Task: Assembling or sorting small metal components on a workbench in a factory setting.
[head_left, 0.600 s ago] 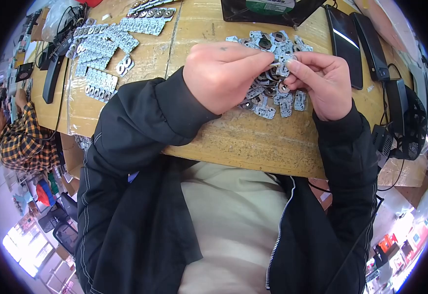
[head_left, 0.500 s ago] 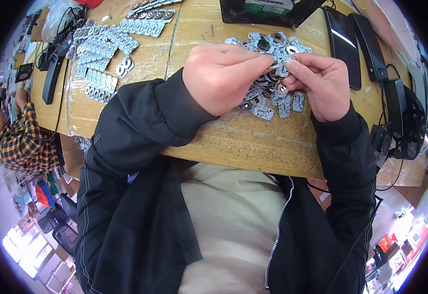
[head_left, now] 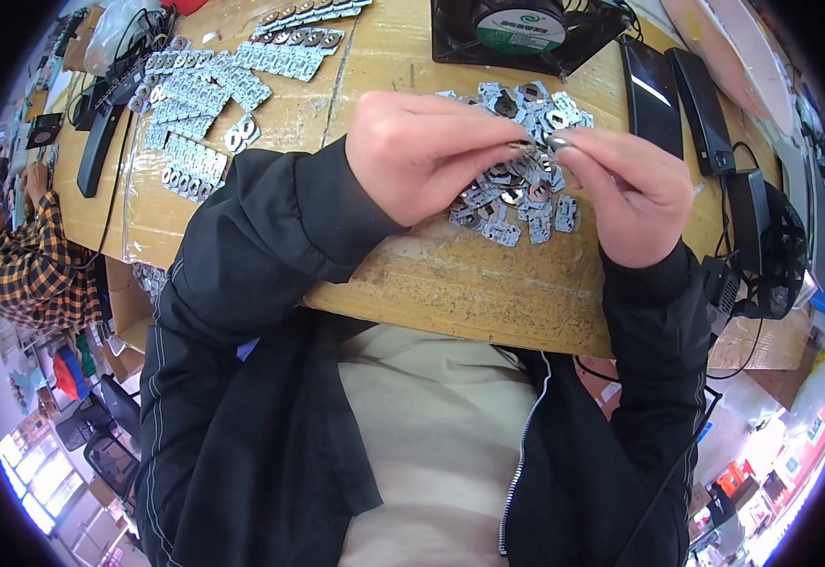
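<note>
My left hand (head_left: 427,151) and my right hand (head_left: 625,189) meet above a pile of small silver metal plates (head_left: 516,189) on the wooden table (head_left: 488,283). Between the fingertips of both hands is pinched one small metal plate (head_left: 537,146), held just over the pile. Most of that plate is hidden by my fingers. Both forearms are in black jacket sleeves.
Rows of laid-out metal plates (head_left: 200,104) cover the table's far left. A black square fan (head_left: 516,28) stands at the back, two black flat devices (head_left: 677,99) and a round black fan (head_left: 772,246) to the right. A person in a plaid shirt (head_left: 25,255) sits at left.
Both hands have lifted slightly off the pile and drawn the small plate up between the fingertips; the pile itself lies as before.
</note>
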Demonstrator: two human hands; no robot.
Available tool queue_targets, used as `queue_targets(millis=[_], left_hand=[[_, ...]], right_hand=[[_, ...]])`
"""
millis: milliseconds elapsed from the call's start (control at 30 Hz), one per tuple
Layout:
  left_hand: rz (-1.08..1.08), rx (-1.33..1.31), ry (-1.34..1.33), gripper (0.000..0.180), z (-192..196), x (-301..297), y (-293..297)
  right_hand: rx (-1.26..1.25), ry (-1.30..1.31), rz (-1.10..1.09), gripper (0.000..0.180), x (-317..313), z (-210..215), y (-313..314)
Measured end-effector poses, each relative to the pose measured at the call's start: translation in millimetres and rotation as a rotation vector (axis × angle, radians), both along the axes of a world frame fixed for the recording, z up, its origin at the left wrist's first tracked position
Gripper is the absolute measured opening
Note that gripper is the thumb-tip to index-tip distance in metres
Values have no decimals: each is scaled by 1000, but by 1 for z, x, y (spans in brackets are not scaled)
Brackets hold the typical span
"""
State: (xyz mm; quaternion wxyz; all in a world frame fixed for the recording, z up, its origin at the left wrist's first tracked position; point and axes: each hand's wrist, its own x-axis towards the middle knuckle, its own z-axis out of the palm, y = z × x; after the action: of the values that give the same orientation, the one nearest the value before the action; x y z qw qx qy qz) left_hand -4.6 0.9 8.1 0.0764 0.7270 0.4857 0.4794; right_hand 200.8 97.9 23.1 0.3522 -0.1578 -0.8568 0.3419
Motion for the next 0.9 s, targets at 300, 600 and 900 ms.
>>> queue_targets(millis=[300, 600, 900], left_hand=[[-84, 86, -1, 18, -5, 4, -1], [-39, -130, -139, 18, 1, 7, -5], [-34, -249, -340, 16, -5, 8, -5]], right_hand=[[55, -35, 98, 14, -7, 3, -10], [-48, -28, 80, 16, -8, 2, -12], [-267, -63, -52, 15, -2, -5, -12]])
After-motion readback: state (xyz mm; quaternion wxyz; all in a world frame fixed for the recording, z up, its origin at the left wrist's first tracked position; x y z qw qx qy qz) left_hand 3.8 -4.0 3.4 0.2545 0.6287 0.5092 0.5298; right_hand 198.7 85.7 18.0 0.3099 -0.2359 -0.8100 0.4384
